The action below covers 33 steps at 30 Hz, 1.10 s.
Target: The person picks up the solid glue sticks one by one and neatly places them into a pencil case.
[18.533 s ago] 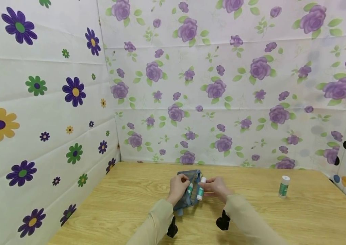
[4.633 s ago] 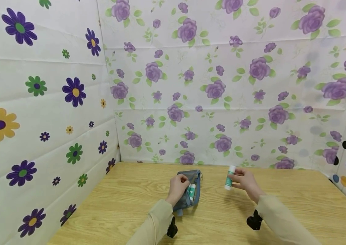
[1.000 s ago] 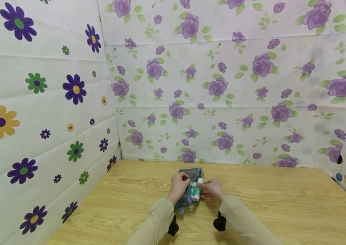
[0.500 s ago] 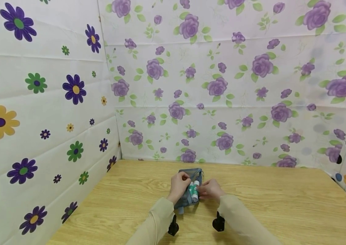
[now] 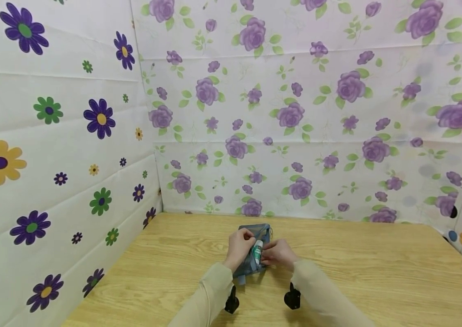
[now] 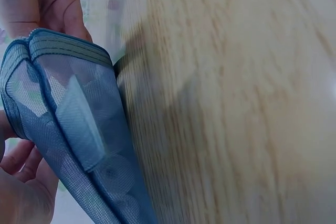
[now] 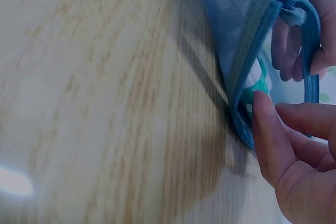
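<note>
A blue mesh zip pouch [image 5: 248, 267] lies on the wooden table with its zipped mouth spread. My left hand [image 5: 239, 247] pinches the pouch's edge on the left of the mouth. Inside, a white glue stick [image 5: 257, 252] with a green label shows; the right wrist view has the glue stick [image 7: 256, 83] low in the mouth. My right hand [image 5: 280, 253] is at the right rim, thumb tip right by the green label, fingers loosely bent. In the left wrist view, round ends show through the pouch's mesh [image 6: 113, 145].
The wooden table [image 5: 357, 272] spreads wide to the right. A white wall sheet with purple roses [image 5: 290, 116] closes off the back, and a flower-printed sheet [image 5: 100, 119] stands at the left. Black wrist mounts [image 5: 232, 300] hang below both sleeves.
The glue stick that stood at the table's right was lifted by my right hand, brought left and lowered into the pouch. My right fingers have come off it. My left hand keeps its pinch.
</note>
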Tool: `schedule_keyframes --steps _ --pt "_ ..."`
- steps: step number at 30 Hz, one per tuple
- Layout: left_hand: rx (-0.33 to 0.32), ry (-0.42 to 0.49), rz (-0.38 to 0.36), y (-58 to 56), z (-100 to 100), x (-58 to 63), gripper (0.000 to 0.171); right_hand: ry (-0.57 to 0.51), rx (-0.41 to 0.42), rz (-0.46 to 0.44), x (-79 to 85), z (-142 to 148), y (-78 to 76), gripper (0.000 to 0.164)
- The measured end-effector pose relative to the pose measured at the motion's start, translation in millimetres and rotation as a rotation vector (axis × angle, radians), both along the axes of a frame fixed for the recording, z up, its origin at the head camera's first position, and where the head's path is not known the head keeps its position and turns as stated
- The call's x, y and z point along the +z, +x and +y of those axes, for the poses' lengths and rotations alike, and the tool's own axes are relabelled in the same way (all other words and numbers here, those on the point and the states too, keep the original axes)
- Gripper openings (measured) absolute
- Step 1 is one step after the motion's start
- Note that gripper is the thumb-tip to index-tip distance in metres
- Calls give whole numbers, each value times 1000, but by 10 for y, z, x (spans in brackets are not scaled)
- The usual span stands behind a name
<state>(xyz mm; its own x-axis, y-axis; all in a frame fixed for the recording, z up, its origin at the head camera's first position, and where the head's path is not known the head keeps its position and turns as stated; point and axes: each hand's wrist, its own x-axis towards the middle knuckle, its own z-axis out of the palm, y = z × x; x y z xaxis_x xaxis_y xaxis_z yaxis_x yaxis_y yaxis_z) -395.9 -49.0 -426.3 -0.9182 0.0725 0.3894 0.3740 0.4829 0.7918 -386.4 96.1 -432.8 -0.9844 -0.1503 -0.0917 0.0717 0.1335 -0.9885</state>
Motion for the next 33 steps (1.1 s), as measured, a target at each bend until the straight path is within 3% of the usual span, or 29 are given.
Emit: schedule_keyframes --steps 15,23,33 --pt "-27 0 -42 -1 69 -27 5 -9 -28 -14 64 408 -2 31" --pt "-37 -23 -22 -17 85 -58 10 32 -21 25 107 576 32 32" --pt "-56 -73 -14 -4 109 -49 12 41 -61 -11 136 722 24 31"
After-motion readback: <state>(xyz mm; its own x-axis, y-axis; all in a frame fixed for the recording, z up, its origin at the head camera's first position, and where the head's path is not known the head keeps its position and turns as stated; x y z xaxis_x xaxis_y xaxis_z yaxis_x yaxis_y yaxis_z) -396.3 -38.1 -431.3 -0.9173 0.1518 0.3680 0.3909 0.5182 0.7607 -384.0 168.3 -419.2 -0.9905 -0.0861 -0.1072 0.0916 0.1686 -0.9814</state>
